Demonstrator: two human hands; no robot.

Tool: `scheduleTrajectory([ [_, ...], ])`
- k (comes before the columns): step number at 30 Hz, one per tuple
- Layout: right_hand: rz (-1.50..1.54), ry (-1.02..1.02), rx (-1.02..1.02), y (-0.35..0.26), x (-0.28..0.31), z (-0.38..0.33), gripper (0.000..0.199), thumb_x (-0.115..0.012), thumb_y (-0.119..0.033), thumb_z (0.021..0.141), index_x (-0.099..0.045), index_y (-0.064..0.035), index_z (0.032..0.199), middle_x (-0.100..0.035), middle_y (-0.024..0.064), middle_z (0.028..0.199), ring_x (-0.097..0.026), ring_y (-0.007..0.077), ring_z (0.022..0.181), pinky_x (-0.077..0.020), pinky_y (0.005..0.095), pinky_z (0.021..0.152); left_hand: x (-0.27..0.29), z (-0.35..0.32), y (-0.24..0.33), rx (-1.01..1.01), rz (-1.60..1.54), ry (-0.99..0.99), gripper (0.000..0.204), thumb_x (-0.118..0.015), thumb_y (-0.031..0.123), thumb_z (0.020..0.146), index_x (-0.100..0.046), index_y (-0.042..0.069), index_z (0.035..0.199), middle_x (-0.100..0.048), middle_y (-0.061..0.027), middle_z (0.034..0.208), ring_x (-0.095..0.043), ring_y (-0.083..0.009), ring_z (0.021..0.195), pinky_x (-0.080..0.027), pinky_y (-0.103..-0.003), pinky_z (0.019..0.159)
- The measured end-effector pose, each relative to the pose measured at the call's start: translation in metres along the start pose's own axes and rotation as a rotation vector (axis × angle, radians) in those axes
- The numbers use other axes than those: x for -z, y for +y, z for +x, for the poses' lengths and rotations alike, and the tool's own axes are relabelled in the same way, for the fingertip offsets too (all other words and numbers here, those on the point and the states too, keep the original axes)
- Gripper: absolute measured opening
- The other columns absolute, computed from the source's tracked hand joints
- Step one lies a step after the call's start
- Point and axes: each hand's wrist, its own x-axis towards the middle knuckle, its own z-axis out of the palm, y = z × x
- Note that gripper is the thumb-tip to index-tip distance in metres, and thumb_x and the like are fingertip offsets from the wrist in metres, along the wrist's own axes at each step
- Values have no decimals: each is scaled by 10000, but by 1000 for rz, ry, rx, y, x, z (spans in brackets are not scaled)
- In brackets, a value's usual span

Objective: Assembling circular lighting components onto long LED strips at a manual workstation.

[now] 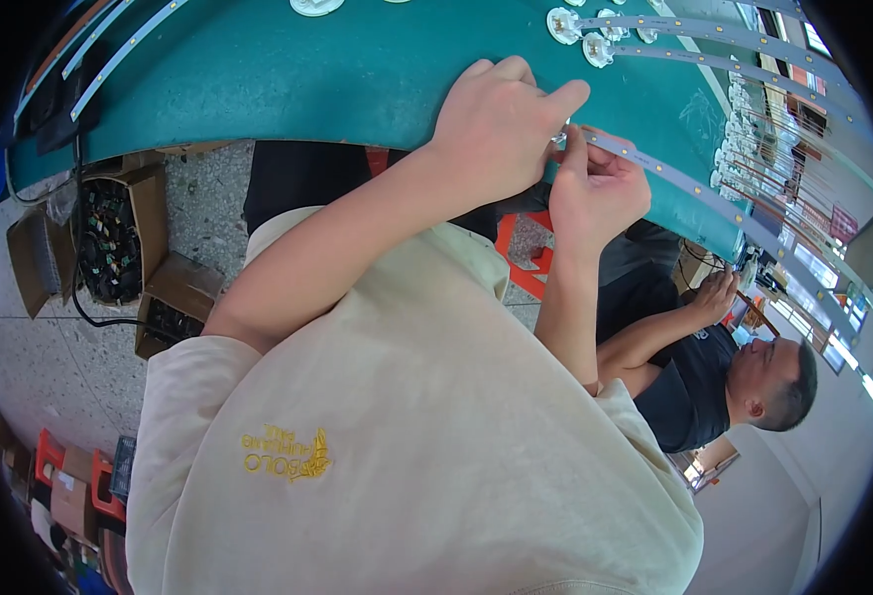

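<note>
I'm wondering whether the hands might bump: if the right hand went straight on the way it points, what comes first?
Most likely the left hand, which lies just ahead of the right hand in the picture; depth between them is unclear.

Forearms angled inward, fingers curled

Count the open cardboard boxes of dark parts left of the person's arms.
2. The larger box stands just off the green table's edge; the smaller box sits below and to its right in the picture. Others may be hidden under the table.
</note>
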Motion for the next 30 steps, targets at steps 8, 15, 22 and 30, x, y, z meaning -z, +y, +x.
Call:
scheduleTrajectory([
  [8,-7,0,25,1,-1,2,124,-738,65,865,-693,94,976,-750,139,777,-705,124,648,-550,234,595,1,0,0,0,-6,-11,559,-843,154,670,-678,157,1204,-665,-26,785,-627,-208,863,-468,-377,760],
  [15,419,8,-249,-23,24,-1,170,-758,55,866,-688,101,1014,-736,129,791,-695,134,639,-526,219,579,7,1,-3,-113,-225,143,472,-848,199,692,-696,107,1130,-736,-65,890,-664,-266,925,-507,-399,770],
  [22,638,-68,-224,-58,87,7,181,-752,56,870,-681,88,1033,-711,106,767,-607,109,574,-466,217,545,45,11,37,-214,-451,187,444,-918,274,621,-746,77,981,-711,-82,803,-687,-253,766,-528,-364,673],
  [30,845,-84,-152,-70,116,14,106,-751,45,870,-699,60,961,-698,63,731,-584,49,576,-426,179,511,55,21,68,-382,-363,415,496,-944,382,543,-739,93,891,-668,-5,706,-638,-191,653,-471,-313,623],
])
